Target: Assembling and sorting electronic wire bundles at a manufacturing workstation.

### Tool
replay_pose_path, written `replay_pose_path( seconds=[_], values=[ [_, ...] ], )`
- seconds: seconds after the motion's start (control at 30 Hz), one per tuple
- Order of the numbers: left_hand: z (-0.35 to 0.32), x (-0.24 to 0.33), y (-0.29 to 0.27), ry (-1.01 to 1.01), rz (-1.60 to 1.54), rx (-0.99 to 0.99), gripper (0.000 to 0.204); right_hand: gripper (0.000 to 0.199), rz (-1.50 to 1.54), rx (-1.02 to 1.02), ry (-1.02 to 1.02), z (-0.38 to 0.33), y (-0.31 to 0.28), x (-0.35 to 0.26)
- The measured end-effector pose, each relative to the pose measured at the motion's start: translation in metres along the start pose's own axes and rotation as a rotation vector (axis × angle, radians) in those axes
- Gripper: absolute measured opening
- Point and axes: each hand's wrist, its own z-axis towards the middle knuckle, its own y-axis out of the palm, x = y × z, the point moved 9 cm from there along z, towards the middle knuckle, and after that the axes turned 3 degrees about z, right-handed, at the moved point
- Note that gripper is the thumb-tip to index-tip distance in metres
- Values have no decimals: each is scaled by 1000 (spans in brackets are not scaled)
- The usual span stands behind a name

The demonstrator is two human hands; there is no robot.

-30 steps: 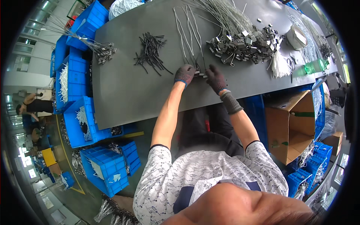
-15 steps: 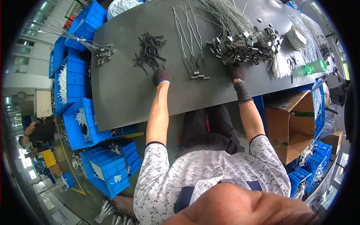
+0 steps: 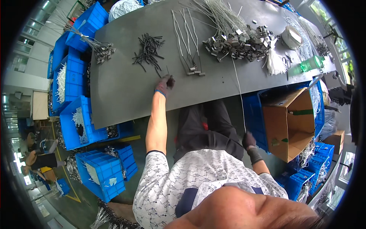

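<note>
- Head view, fisheye, looking down on a long dark grey matte worktable (image 3: 126,95) with a smooth top; its edges bend toward the rim.
- Left hand (image 3: 164,84) in a dark knit glove with a blue cuff, arm stretched out bare, rests on the table just below the loose pile of short black stick-like pieces (image 3: 148,50); fingers curled together, one thin black piece seems to stick up from them, too small to be sure.
- Right hand (image 3: 249,140) in a dark knit glove, low beside the table's near edge, close to the lap; fingers closed on a thin pale wire (image 3: 236,84) that runs straight up from the hand, over the table edge, to the heap.
- Heap of small grey metal block clips with silvery wires fanning out (image 3: 238,40) sits at table centre-right, well apart from the left hand.
- Row of a few straight grey wires with metal end blocks (image 3: 188,45) lies between black pile and heap, ends just right of the left hand.
- Open brown cardboard box (image 3: 288,122) right of the lap, just beside the right hand.
- Blue ribbed plastic crates (image 3: 78,114) stacked along the table's left side, holding white and metal wire parts.
- White bundle of strands (image 3: 274,63) and translucent green bottle (image 3: 312,63) on far right of table.
</note>
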Motion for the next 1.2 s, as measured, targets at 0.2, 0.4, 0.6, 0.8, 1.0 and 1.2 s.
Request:
replay_pose_path(
  seconds=[0.2,0.4,0.6,0.8,1.0,1.2],
  values=[
    [-49,-72,153,-11,-17,-330,11,25,181,-72,-29,-79,79,91],
    [-79,-130,258,120,128,-318,4,22,25,-30,-179,-13,24,-11],
    [-137,-47,281,700,-50,-118,17,20,-60,-122,-121,-7,16,13],
    [-142,-54,285,717,382,-267,13,22,-8,-131,-95,-16,25,31],
    [-105,-147,255,447,814,-441,16,37,755,165,-364,41,-70,-85],
    [-133,-167,246,573,1078,-394,19,46,758,711,-783,86,-194,-232]
  ],
)
